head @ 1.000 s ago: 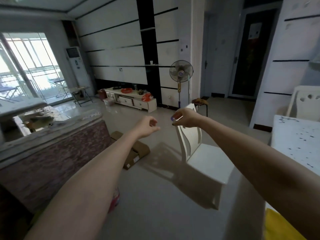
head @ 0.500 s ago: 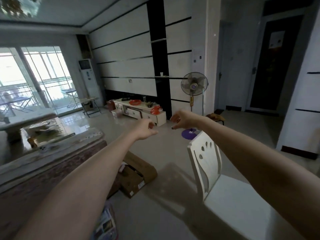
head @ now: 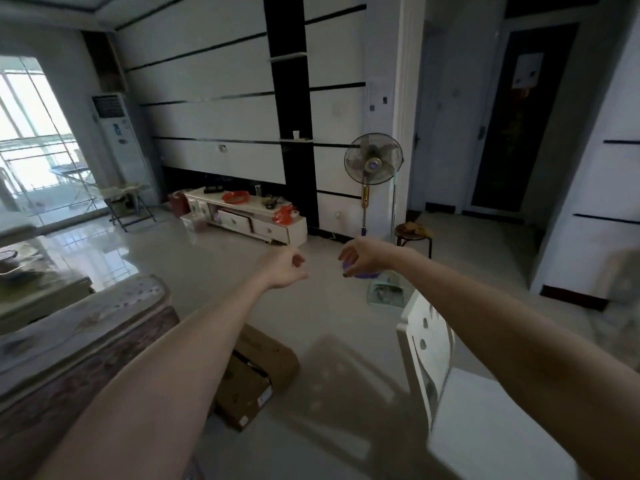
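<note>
Both my bare arms reach straight out over the living room floor. My left hand (head: 285,268) hangs in the air with its fingers loosely curled and holds nothing. My right hand (head: 362,256) is a short gap to its right, wrist bent down, fingers drooping loosely, also holding nothing. Behind the right hand's fingers shows the purple base (head: 365,274) of a standing fan (head: 373,161). The hands do not touch each other or any object.
A white chair (head: 426,344) stands below my right forearm. A flattened cardboard box (head: 258,372) lies on the floor under my left forearm. A sofa back (head: 86,330) runs along the left. A TV cabinet (head: 249,218), a round stool (head: 414,233) and a clear container (head: 388,293) stand ahead.
The view has moved forward and tilted up: the chair has slid to the lower right and the fan and cabinet look nearer. Both hands stay held out, empty, in much the same pose.
</note>
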A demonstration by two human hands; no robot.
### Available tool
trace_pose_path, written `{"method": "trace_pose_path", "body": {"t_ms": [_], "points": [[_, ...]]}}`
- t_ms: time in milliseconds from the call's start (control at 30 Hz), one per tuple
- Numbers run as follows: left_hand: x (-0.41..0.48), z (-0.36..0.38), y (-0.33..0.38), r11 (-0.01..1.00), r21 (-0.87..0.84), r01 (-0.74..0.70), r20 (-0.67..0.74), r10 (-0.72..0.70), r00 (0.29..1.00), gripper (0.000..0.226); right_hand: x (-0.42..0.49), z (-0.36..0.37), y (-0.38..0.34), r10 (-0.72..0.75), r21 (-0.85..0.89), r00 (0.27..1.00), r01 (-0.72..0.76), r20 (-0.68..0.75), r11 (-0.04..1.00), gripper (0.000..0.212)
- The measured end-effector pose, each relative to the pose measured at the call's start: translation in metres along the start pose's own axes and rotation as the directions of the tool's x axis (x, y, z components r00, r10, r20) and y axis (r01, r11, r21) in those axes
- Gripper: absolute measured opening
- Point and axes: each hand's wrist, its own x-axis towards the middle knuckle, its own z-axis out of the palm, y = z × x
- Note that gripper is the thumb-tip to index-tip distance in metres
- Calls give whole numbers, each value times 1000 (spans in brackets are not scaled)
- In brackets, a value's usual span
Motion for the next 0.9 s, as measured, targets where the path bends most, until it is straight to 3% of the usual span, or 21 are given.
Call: {"method": "trace_pose_path", "body": {"t_ms": [267,467,667,900], "points": [[138,-28,-98,995,-15,-99,62,100,993,41,138,0,-17,153,98,986,-147,-63,984,48],[210,-15,-129,981,-26,-192,103,194,976,41,199,14,8,262,41,964,-260,-48,965,45],[305,11,-142,969,-128,-210,162,229,960,40,273,3,67,332,57,942,-329,-51,943,44],[452,45,-127,955,-82,-284,200,295,934,40,370,-24,166,381,100,921,-373,-80,922,41]]}}
